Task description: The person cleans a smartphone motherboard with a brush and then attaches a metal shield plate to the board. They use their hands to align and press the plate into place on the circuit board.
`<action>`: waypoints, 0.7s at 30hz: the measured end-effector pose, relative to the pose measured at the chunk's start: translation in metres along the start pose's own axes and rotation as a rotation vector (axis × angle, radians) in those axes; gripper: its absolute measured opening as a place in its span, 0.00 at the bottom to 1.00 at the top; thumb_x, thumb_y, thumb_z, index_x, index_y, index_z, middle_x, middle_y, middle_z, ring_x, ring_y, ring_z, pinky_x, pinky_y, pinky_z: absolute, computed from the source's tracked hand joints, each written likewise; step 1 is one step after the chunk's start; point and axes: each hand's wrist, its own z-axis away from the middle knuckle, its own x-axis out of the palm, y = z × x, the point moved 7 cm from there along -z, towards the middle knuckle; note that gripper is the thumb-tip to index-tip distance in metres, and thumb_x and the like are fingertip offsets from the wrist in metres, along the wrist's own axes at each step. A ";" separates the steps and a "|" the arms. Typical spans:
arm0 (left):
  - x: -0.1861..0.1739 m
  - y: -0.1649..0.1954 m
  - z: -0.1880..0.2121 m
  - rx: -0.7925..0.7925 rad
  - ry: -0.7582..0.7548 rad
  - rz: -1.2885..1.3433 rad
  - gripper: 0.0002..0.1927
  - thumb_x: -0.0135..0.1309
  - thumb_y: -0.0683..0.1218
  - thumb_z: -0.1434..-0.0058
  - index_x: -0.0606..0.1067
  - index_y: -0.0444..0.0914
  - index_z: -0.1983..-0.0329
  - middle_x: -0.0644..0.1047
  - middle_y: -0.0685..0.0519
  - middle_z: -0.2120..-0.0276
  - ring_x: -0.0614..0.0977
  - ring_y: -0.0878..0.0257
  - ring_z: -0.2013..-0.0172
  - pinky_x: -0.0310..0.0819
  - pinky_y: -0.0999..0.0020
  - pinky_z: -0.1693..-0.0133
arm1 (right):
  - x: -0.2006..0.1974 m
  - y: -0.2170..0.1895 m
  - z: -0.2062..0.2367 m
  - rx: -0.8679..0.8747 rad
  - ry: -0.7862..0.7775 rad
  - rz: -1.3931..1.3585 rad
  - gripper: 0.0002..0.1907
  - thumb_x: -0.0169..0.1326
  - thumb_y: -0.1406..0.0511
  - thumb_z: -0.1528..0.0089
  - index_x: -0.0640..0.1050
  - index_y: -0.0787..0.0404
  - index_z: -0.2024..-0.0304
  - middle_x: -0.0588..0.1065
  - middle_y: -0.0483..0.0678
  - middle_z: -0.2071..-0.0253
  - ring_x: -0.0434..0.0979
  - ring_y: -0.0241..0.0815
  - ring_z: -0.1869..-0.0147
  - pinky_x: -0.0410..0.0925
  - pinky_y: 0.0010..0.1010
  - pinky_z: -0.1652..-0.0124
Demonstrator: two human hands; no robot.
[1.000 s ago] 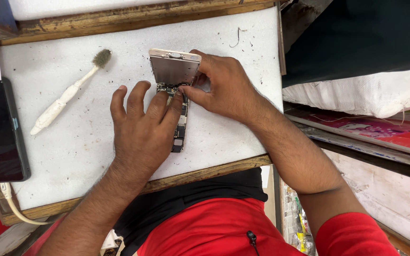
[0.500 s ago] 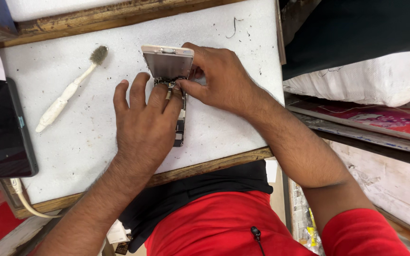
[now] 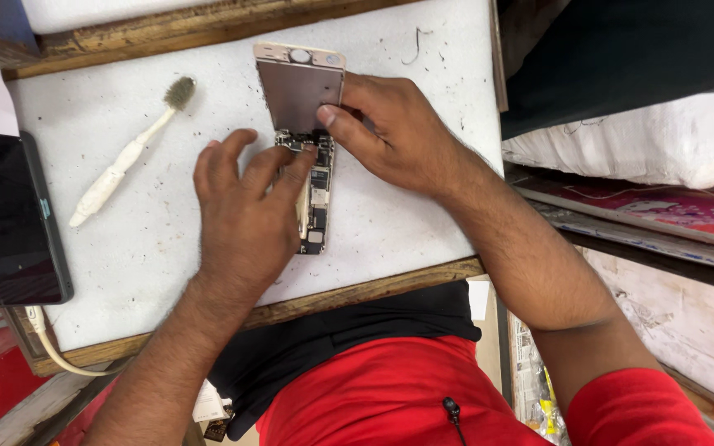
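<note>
- Resting flat over an opened phone body [image 3: 316, 202], the left hand [image 3: 245, 219] has its fingers spread and loosely bent; the fingertips [image 3: 295, 161] press at the top of the exposed circuit board, grasping nothing that can be seen.
- Just beyond those fingertips, the lifted screen panel [image 3: 299, 87] stands tilted up from the body, its metal back facing the camera and its pale bezel at the far end.
- Coming in from the right, the right hand [image 3: 398, 136] pinches the near right edge of the screen panel, its thumb on the corner where panel and body meet; whether a small tool sits between the fingers cannot be told.
- Both hands touch at the hinge line, under the panel's lower edge.
- Under the hands lies a white foam mat [image 3: 423, 223] speckled with dirt, framed by a wooden edge [image 3: 357, 293].
- Well to the left of the left hand lies a worn white toothbrush [image 3: 130, 153], bristles pointing away.
- Farther left still, a dark phone [image 3: 10, 219] lies face up with a white cable [image 3: 47, 347] at its near end.
</note>
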 end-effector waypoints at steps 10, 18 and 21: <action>0.000 -0.001 -0.016 -0.006 -0.107 0.023 0.15 0.54 0.42 0.33 0.83 0.46 0.46 0.74 0.48 0.49 0.67 0.43 0.35 0.54 0.34 0.34 | -0.001 0.016 0.004 0.059 -0.015 -0.081 0.18 0.42 0.58 0.23 0.76 0.67 0.52 0.75 0.50 0.69 0.78 0.42 0.65 0.72 0.35 0.64; -0.006 0.001 -0.014 0.020 -0.032 -0.050 0.16 0.55 0.41 0.34 0.82 0.43 0.45 0.75 0.47 0.50 0.67 0.42 0.34 0.54 0.31 0.35 | -0.001 0.017 0.001 0.105 -0.036 -0.072 0.20 0.42 0.57 0.23 0.77 0.67 0.51 0.78 0.51 0.67 0.81 0.44 0.63 0.73 0.34 0.62; -0.001 -0.003 -0.015 0.016 -0.065 -0.011 0.16 0.55 0.41 0.35 0.82 0.44 0.46 0.75 0.47 0.50 0.67 0.41 0.34 0.55 0.31 0.34 | -0.002 0.016 0.001 0.107 -0.030 -0.079 0.18 0.42 0.58 0.23 0.76 0.67 0.48 0.78 0.50 0.65 0.82 0.43 0.60 0.75 0.33 0.60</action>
